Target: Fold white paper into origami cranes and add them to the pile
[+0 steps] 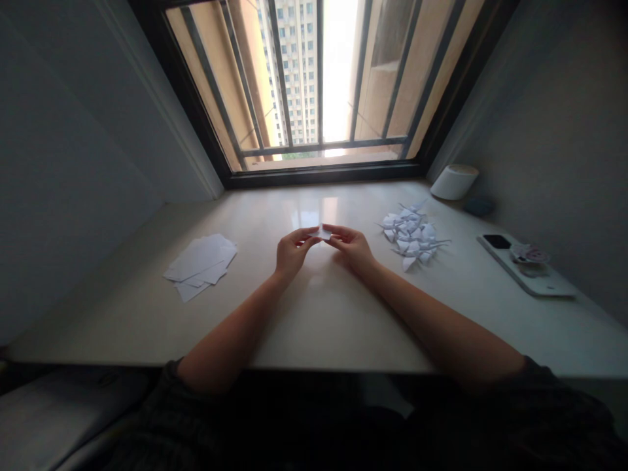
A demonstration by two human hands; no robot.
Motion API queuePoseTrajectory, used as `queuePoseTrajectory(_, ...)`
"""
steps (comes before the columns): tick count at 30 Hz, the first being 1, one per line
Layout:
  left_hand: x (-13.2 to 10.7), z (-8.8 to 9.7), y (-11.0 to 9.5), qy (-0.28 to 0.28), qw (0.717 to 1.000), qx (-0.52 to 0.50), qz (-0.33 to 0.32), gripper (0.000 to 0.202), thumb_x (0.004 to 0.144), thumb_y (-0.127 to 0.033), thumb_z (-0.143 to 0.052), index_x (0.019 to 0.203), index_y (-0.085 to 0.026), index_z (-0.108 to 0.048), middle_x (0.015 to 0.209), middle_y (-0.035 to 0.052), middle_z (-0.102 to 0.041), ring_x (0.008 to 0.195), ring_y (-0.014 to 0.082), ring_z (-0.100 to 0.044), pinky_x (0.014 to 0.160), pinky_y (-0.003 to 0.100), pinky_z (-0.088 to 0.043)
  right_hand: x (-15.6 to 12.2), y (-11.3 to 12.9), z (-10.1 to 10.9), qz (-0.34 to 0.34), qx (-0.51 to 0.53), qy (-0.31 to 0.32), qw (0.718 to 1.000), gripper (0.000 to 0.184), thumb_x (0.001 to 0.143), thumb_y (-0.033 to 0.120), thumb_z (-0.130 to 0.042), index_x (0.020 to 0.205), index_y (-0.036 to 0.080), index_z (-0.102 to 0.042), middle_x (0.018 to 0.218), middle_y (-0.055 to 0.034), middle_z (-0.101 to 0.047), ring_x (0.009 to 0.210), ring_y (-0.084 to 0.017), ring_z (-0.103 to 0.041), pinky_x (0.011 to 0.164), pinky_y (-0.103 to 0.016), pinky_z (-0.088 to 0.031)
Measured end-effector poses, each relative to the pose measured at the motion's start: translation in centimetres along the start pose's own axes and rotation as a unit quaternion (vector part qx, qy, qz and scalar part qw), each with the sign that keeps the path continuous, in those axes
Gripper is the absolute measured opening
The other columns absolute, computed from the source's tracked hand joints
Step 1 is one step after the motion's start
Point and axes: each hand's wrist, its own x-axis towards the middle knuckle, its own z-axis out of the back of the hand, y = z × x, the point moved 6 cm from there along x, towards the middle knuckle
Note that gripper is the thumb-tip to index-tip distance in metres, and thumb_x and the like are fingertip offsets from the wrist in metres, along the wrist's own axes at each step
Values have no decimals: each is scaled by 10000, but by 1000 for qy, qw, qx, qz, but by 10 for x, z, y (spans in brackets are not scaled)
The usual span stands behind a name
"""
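A small folded piece of white paper (321, 231) is held up between both hands, over the middle of the white tabletop (314, 314). My left hand (293, 250) pinches its left side between thumb and fingers. On the opposite side my right hand (354, 247) grips it in the same way. To the left lies a loose stack of flat white paper sheets (203, 260). A heap of folded white paper pieces (412, 232) with pointed ends sits to the right of my right hand. The paper's exact folds are too small to make out.
A phone (524, 265) with a round grip on its back lies at the right edge. Behind it stand a white cylindrical object (454, 182) and a small dark item (479, 207) by the wall. A barred window (318, 176) borders the far side.
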Motion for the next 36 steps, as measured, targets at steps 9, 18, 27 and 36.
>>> queuePoseTrajectory(9, 0, 1, -1, -5, 999, -32, -8, 274, 711, -375, -752, 925, -204, -760, 971, 76, -746, 911, 218, -686, 858, 350, -521, -3, 14, -7, 42, 43, 5, 998, 266, 626, 397, -811, 839, 246, -759, 904, -30, -758, 878, -198, -690, 882, -360, -511)
queuePoseTrajectory(18, -1, 1, 3, -16, 997, -75, 23, 299, 687, -381, -770, 931, -209, -762, 912, 68, -754, 813, 193, -684, 840, 347, -516, -2, 12, -2, 41, 13, -31, 999, 277, 627, 471, -792, 755, 227, -752, 767, -28, -743, 766, -178, -670, 773, -326, -499)
queuePoseTrajectory(27, -1, 0, 13, -13, 995, -78, 54, 406, 692, -394, -762, 1053, -213, -719, 838, 52, -756, 730, 153, -661, 783, 311, -495, -3, 11, -1, 38, 16, -43, 998, 281, 620, 482, -791, 747, 236, -747, 742, -19, -728, 746, -176, -652, 738, -323, -489)
queuePoseTrajectory(36, -4, 0, 6, -31, 996, -77, 43, 362, 702, -371, -756, 1026, -213, -729, 885, 58, -757, 790, 179, -683, 817, 331, -507, -6, 13, -2, 33, 24, -55, 998, 303, 601, 466, -807, 764, 222, -733, 747, -24, -726, 726, -170, -648, 727, -322, -493)
